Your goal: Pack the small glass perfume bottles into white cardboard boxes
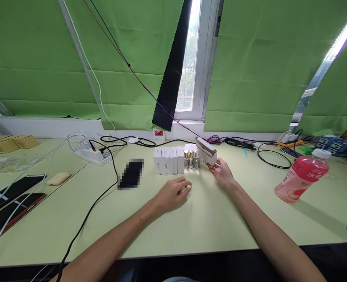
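My right hand [222,172] grips the lower end of a white box [206,151] with a recess along its side, held tilted at the right of a small group of glass bottles. My left hand [173,192] rests on the table with loosely bent fingers, a gap between thumb and forefinger, and nothing visible in it. In front of it stand several upright white cartons [169,161] side by side, with small print on them. Touching or close to the row's right end are several small glass bottles [191,160] with gold and silver-coloured tops.
On the pale table [208,223] a pink drink bottle [302,176] leans at the right. A blurred dark object [131,174] lies left of the cartons. Farther left are a power strip [93,154], a cream oval case [58,179], phones and a black cable [87,217].
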A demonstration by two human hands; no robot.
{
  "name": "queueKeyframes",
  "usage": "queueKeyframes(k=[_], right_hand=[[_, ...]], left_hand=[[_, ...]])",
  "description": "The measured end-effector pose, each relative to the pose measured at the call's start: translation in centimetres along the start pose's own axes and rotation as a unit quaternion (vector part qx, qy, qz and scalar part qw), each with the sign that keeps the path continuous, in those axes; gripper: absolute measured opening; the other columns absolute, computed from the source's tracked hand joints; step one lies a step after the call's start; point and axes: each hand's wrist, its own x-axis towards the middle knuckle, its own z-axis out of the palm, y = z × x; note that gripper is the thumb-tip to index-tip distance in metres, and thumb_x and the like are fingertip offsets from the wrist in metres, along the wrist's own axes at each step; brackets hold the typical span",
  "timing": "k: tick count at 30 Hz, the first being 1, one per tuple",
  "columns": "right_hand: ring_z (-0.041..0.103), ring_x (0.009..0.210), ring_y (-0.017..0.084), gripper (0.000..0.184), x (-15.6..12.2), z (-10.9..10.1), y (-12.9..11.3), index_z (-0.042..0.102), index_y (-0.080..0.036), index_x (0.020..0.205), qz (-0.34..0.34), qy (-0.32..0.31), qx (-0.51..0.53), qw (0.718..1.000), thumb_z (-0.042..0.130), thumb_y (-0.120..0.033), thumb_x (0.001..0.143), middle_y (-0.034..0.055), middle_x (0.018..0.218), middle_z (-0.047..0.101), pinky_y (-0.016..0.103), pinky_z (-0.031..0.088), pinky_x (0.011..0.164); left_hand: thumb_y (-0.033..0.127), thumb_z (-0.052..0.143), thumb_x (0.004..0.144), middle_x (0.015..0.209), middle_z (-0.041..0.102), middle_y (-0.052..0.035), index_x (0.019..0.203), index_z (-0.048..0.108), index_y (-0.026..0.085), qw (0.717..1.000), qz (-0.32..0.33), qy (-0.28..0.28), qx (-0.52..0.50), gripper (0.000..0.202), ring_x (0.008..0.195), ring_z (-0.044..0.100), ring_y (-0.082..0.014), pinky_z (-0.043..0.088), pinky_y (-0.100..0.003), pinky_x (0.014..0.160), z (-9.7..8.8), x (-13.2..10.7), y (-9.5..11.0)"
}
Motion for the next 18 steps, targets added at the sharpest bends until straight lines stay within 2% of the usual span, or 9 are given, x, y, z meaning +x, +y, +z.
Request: queueKeyframes(k=[5,9,12,15,18], right_hand=[[0.064,0.057,0.015,0.006,-0.8,0.9,0.0,0.057,-0.021,0.075,-0.004,-0.027,-0.005,1.000,0.061,-0.025,0.078,0.0032,0.070,0.067,0.023,0.051,0.047],[0.059,0.054,0.012,0.009,-2.1,1.5,0.0,0.061,-0.019,0.075,0.008,-0.068,-0.019,0.997,0.063,-0.027,0.075,0.0018,0.069,0.067,0.021,0.046,0.046],[0.060,0.057,0.013,0.015,-3.1,1.9,-0.1,0.066,-0.016,0.077,0.027,-0.109,-0.049,0.992,0.069,-0.030,0.070,0.0033,0.071,0.069,0.022,0.047,0.049],[0.057,0.052,0.012,0.017,-3.6,2.2,0.2,0.065,-0.016,0.072,0.044,-0.140,-0.087,0.985,0.072,-0.030,0.067,0.0016,0.063,0.065,0.021,0.044,0.045],[0.049,0.044,0.009,0.017,-3.8,2.5,0.8,0.062,-0.016,0.068,0.061,-0.169,-0.122,0.976,0.071,-0.031,0.066,-0.0006,0.055,0.060,0.019,0.035,0.038]], left_hand=[[0.033,0.048,0.101,0.108,0.067,-0.0061,0.115,0.067,0.019,1.000,0.010,0.016,-0.013,0.028,0.058,0.054,-0.0072,0.046,-0.024,0.064,-0.1,0.0,-0.3],[0.034,0.046,0.102,0.102,0.068,-0.0057,0.113,0.066,0.018,0.998,0.038,0.052,-0.009,0.027,0.057,0.054,-0.0075,0.046,-0.023,0.061,-0.3,0.0,-0.5],[0.029,0.040,0.104,0.089,0.069,-0.0059,0.100,0.066,0.016,0.984,0.114,0.133,0.007,0.029,0.062,0.058,-0.0105,0.045,-0.023,0.059,-0.4,0.1,-0.6],[0.022,0.037,0.103,0.076,0.068,-0.0046,0.087,0.064,0.017,0.947,0.195,0.251,0.045,0.032,0.062,0.062,-0.0123,0.043,-0.023,0.054,-0.6,0.2,-0.6],[0.017,0.038,0.102,0.066,0.065,-0.0018,0.079,0.062,0.017,0.920,0.210,0.323,0.072,0.033,0.056,0.060,-0.0106,0.038,-0.023,0.048,-0.8,0.2,-0.6]])
